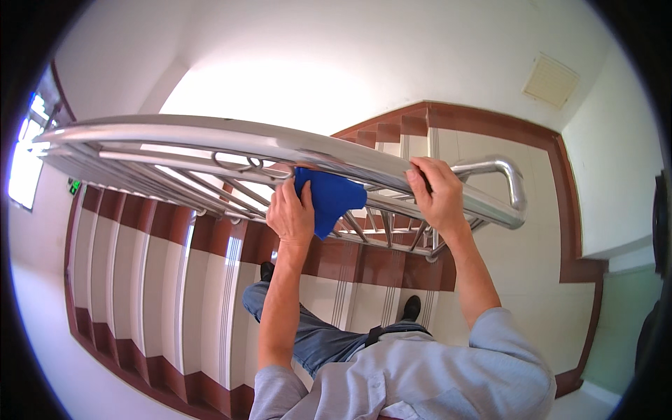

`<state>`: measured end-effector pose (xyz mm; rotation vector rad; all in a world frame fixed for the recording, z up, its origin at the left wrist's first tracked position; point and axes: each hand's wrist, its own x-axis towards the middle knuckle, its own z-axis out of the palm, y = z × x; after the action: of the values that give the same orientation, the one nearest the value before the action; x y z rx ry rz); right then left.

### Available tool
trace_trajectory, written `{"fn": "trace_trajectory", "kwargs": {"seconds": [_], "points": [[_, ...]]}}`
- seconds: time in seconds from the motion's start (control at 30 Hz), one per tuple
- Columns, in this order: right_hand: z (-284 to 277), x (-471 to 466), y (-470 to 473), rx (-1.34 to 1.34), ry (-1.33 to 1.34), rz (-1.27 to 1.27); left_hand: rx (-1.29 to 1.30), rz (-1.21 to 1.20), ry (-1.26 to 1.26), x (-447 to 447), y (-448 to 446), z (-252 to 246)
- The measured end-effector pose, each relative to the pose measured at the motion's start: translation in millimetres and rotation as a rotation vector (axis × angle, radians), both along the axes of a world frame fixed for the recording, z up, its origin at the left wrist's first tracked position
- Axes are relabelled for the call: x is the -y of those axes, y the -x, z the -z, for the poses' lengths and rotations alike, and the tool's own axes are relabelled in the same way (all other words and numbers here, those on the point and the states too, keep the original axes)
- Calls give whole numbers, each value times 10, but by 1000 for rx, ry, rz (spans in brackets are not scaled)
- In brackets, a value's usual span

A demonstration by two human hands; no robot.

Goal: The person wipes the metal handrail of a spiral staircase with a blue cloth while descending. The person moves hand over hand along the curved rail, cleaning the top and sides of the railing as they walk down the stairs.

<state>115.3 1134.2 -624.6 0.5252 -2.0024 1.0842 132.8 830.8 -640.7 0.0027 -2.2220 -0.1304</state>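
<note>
A polished metal handrail runs across the view, with a thinner rail and metal bars beneath it. Just under the top rail, my left hand grips a blue cloth. The cloth lies against the lower rail, and one corner hangs down between the bars. Some of my left fingertips are hidden behind the rail and cloth. Farther right, my right hand is curled over the top rail, close to its bent end.
Pale stairs with red-brown borders lie below, and my shoes stand on them. At the right is a tiled landing. A square vent-like panel is on the white wall. A bright window is at far left.
</note>
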Motion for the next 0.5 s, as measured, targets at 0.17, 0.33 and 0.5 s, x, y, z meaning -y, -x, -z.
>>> {"fn": "trace_trajectory", "kwargs": {"seconds": [0.17,0.33,0.5], "points": [[76,-49,1,-15,-32,-12,-30,142,351,-51,33,16],[89,-44,25,-108,-32,-3,241,538,429,26,154,-115],[204,-309,-23,-44,-112,-45,554,523,541,144,184,-327]]}}
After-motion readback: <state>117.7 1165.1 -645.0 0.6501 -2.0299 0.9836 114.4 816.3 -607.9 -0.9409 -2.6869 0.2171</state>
